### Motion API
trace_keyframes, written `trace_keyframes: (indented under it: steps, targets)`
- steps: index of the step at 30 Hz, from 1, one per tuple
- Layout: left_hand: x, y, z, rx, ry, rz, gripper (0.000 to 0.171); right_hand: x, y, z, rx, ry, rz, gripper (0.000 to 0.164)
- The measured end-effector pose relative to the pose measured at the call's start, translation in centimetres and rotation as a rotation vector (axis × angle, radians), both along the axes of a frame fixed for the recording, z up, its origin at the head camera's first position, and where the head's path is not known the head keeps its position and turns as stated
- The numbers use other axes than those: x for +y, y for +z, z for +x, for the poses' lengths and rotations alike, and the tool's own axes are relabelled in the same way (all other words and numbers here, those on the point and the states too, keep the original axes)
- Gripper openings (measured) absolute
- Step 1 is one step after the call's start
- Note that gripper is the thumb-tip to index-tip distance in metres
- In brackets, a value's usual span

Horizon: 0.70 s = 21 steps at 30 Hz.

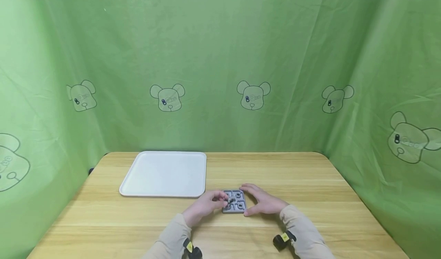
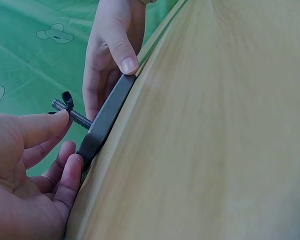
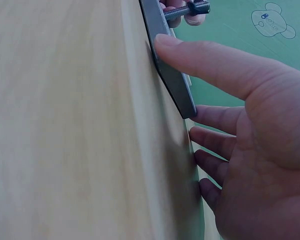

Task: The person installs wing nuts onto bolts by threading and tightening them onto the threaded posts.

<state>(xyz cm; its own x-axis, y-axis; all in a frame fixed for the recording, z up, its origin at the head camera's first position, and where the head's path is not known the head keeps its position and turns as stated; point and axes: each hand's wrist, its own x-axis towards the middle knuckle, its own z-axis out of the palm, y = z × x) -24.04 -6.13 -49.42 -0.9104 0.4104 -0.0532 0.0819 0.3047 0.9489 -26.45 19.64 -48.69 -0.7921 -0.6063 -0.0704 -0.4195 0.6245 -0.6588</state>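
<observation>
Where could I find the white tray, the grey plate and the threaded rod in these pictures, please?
White tray (image 1: pixel 165 173), head view: bare middle.
Grey plate (image 2: pixel 106 115), left wrist view: side face.
Threaded rod (image 2: pixel 81 119), left wrist view: exposed threads.

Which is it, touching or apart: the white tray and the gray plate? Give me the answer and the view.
Apart. The head view shows bare wooden tabletop between the white tray's right edge and the gray plate.

Green bear-print curtain (image 1: pixel 213 52), perhaps plastic, around a wooden table (image 1: pixel 293 171)
</observation>
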Motion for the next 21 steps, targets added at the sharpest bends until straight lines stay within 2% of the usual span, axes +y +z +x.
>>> trace_keyframes:
  steps: [9, 21]
  targets:
    - [-0.01, 0.18, 0.26, -0.04, 0.025, 0.027, 0.017, -0.04, 0.06, 0.03, 0.003, -0.001, 0.0, 0.096]
    - [0.08, 0.25, 0.38, -0.039, 0.061, 0.014, 0.011, 0.0, -0.1, -0.03, 0.001, -0.001, -0.003, 0.096]
